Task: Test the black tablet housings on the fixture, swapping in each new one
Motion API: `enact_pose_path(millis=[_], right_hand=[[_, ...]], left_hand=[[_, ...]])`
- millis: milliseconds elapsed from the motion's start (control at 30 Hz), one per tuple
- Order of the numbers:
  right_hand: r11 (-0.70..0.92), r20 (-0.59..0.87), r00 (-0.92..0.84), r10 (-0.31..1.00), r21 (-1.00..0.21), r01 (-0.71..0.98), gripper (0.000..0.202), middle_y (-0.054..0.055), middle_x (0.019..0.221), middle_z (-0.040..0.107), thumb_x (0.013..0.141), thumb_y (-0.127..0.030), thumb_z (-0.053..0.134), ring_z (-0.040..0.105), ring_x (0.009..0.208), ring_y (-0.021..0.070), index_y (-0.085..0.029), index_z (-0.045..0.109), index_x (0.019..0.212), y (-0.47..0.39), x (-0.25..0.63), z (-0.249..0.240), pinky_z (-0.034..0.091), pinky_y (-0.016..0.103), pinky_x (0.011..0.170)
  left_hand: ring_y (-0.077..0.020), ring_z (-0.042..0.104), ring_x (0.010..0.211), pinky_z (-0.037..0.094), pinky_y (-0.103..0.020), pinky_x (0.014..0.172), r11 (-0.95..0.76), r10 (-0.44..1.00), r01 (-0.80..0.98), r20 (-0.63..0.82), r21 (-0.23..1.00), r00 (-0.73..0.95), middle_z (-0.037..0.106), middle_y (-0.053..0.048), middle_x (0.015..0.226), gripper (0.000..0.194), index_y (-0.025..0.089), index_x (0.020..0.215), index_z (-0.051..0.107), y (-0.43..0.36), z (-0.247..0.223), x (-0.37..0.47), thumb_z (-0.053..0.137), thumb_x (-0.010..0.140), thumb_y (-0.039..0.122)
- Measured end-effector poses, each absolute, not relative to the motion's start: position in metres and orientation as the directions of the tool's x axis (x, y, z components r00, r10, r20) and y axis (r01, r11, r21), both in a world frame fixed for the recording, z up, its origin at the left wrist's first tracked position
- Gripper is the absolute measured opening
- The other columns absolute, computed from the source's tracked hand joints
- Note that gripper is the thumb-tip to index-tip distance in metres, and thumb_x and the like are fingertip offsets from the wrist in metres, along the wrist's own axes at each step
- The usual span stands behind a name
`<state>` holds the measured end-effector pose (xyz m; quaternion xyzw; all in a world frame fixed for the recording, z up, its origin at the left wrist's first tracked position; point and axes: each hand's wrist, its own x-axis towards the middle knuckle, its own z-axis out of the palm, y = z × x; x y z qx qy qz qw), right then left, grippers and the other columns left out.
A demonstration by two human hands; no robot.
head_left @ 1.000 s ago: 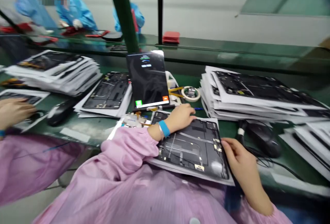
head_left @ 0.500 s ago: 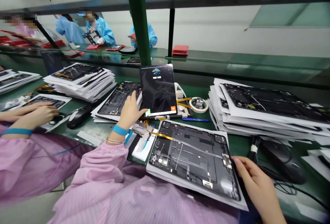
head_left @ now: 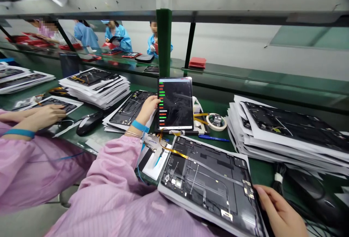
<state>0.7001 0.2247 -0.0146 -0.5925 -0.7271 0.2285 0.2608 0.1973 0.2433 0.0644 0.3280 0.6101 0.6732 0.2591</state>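
Note:
A lit upright screen (head_left: 175,102) shows a column of green, red and white labels on its left side. My left hand (head_left: 149,108), its fingers curled, reaches the screen's left edge; nothing is seen in it. In front of me an opened black device panel (head_left: 207,179) lies tilted on white sheets, a gold ribbon cable (head_left: 177,152) running from it toward the screen's base. My right hand (head_left: 280,208) grips the panel's right edge, thumb on top. A small circuit board (head_left: 155,141) sits left of the panel.
Paper-layered panel stacks stand at right (head_left: 283,142) and left (head_left: 98,88). Another panel (head_left: 131,108) lies beside the screen. Also here are a tape roll (head_left: 216,121), a blue pen (head_left: 214,138), a black mouse (head_left: 89,122) and a co-worker's hands (head_left: 46,117).
The screen has switched from a small dialog with coloured corner buttons to a column of coloured labels. My left hand has moved from its lower left corner up its left edge, fingers now curled. The view has shifted.

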Motion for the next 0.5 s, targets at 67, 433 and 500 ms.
enact_pose_path(millis=[67,433,500], right_hand=[[0.204,0.122,-0.163,0.979,-0.649,0.733,0.050,0.005,0.091,0.074,0.079,-0.066,0.051,0.070,0.078,0.0226,-0.022,0.072,0.091,0.225,0.700,-0.015,0.052,0.023,0.062],[0.157,0.073,-0.145,0.987,-0.655,0.739,0.053,0.004,0.088,0.072,0.078,-0.069,0.047,0.068,0.077,0.0238,-0.023,0.070,0.091,0.220,0.694,-0.014,0.053,0.029,0.067],[0.188,0.132,-0.134,0.982,-0.619,0.762,0.050,0.005,0.089,0.072,0.079,-0.067,0.047,0.068,0.079,0.0257,-0.025,0.069,0.092,0.221,0.701,-0.010,0.053,0.033,0.069]], left_hand=[[-0.0165,0.063,0.072,0.049,-0.029,0.073,-0.176,0.764,0.052,0.170,0.983,-0.622,0.067,-0.002,0.076,0.032,0.015,0.090,0.059,0.243,0.057,0.201,0.070,0.063,0.026],[-0.0207,0.058,0.106,0.046,-0.036,0.094,-0.165,0.464,0.607,0.605,0.777,-0.648,0.060,-0.012,0.114,0.032,0.014,0.117,0.053,0.232,0.061,0.220,0.053,0.087,0.025],[-0.0211,0.056,0.108,0.046,-0.037,0.095,-0.188,0.474,0.703,0.690,0.686,-0.547,0.059,-0.012,0.117,0.030,0.014,0.117,0.055,0.217,0.082,0.254,0.052,0.088,0.023]])
